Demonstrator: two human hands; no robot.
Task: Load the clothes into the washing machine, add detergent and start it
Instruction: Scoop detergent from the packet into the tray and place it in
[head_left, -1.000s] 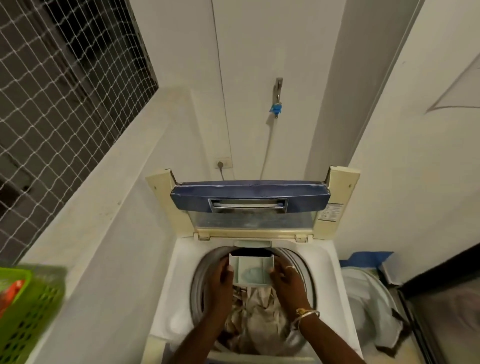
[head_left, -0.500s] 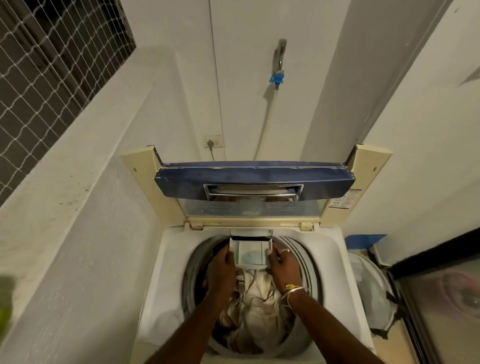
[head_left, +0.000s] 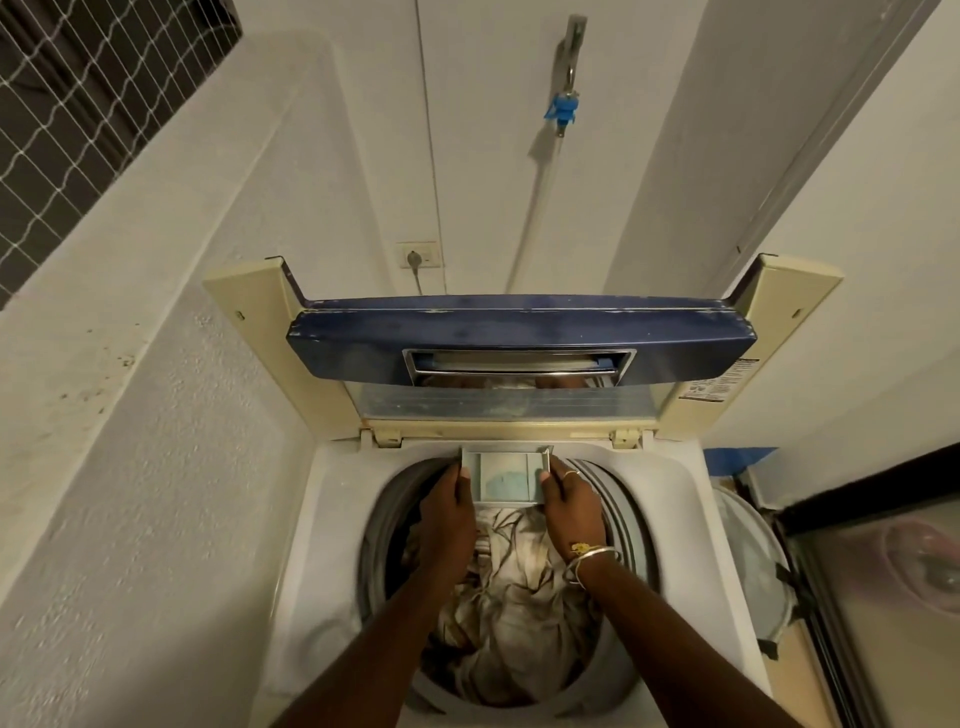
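Note:
A white top-loading washing machine (head_left: 332, 530) stands below me with its blue-edged lid (head_left: 519, 338) folded up at the back. Pale crumpled clothes (head_left: 514, 597) fill the drum. At the drum's far rim a small grey detergent drawer (head_left: 506, 475) sticks out, with bluish detergent in its tray. My left hand (head_left: 447, 514) grips the drawer's left side, thumb on its edge. My right hand (head_left: 569, 506), with a ring and bangles, grips its right side.
A white ledge wall (head_left: 171, 322) runs close along the left. A tap with a blue fitting (head_left: 561, 111) and a hose hang on the back wall above a wall socket (head_left: 418, 254). A round laundry basket (head_left: 753, 561) and a dark glass door (head_left: 883, 571) are on the right.
The drawer has slid further back toward the machine's rear rim with both hands on it. My view has moved closer and tilted down; the green basket at left is out of sight.

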